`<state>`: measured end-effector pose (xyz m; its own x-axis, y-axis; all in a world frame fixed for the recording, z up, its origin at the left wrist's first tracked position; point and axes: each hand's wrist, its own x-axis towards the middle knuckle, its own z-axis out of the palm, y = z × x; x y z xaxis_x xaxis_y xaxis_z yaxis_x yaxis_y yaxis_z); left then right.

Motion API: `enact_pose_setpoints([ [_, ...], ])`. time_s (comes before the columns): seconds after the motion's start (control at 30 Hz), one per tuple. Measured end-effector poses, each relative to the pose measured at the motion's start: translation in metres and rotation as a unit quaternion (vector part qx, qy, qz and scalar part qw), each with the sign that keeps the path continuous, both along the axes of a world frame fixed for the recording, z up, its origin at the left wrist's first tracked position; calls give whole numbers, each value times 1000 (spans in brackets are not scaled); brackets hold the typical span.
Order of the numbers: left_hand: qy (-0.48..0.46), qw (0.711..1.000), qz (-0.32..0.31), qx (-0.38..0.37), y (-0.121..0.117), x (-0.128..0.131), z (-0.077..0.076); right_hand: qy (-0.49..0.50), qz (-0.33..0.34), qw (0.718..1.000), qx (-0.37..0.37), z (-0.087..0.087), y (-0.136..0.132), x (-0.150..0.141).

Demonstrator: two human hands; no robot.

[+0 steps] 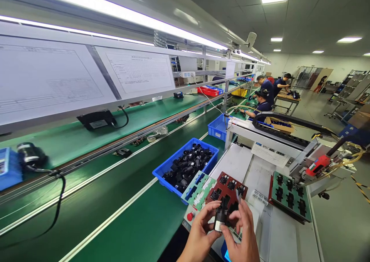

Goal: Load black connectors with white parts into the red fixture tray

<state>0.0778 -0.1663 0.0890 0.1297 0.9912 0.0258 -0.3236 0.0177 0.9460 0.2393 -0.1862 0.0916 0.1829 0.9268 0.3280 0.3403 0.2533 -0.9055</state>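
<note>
Both my hands hold one small black part (pixel 220 217) with a white label, low in the view. My left hand (pixel 202 235) pinches it from the left side. My right hand (pixel 244 237) grips it from the right with fingers curled. Just beyond them lies a dark red fixture plate (pixel 228 190) with several black parts seated in its pockets. A blue bin (pixel 162 169) full of the same black parts stands on the green belt to the left.
A second fixture plate (pixel 290 196), green, sits under a machine head with a red tool (pixel 318 164). A red button (pixel 190 216) is near my left hand. The green conveyor (pixel 115 200) runs far ahead. Other people (pixel 264 100) work down the line.
</note>
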Motion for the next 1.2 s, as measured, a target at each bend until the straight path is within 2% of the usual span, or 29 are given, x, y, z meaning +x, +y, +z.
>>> enact_pose_setpoints([
  [0.07, -8, 1000, -10, 1, 0, -2, -1, -15, -9, 1000, 8, -3, 3, 3],
  [0.17, 31, 999, -12, 25, -1, -1, -10, -2, 28, 999, -25, -14, 13, -2],
  [0.23, 83, 995, 0, 48, 1, 1, -27, -12, 40, 999, -15, -31, 24, -11],
  [0.33, 117, 992, 41, 35, 19, -3, -67, -36, 38, 999, 0, -70, 48, -26],
  [0.4, 91, 990, 104, -36, 44, -17, -98, -9, 47, 999, -16, -101, 64, -32],
  [0.43, 74, 980, 166, -80, 60, -29, -112, 7, 54, 998, -18, -116, 71, -34],
  [0.47, 59, 962, 240, -116, 77, -42, -124, 16, 62, 998, -13, -130, 78, -36],
  [0.53, 52, 943, 300, -136, 112, -74, -139, 11, 84, 996, -2, -155, 87, -38],
  [0.6, 39, 936, 323, -139, 144, -106, -143, 4, 106, 994, 0, -173, 92, -40],
  [0.67, 23, 934, 331, -130, 172, -132, -140, 9, 110, 994, 2, -186, 96, -43],
  [0.73, 14, 935, 332, -121, 192, -149, -133, 5, 87, 996, 11, -194, 101, -46],
  [0.83, 16, 946, 299, -126, 199, -154, -127, -12, 58, 998, 31, -198, 113, -50],
  [0.9, 23, 959, 250, -129, 189, -144, -127, 0, 61, 997, 41, -195, 123, -53],
  [0.97, 29, 972, 200, -123, 168, -127, -130, 24, 72, 996, 38, -185, 131, -55],
  [1.07, 42, 981, 153, -111, 128, -99, -136, 63, 77, 995, 25, -158, 137, -52],
  [1.2, 57, 985, 128, -104, 80, -71, -134, 172, 43, 984, -24, -104, 134, -40],
])
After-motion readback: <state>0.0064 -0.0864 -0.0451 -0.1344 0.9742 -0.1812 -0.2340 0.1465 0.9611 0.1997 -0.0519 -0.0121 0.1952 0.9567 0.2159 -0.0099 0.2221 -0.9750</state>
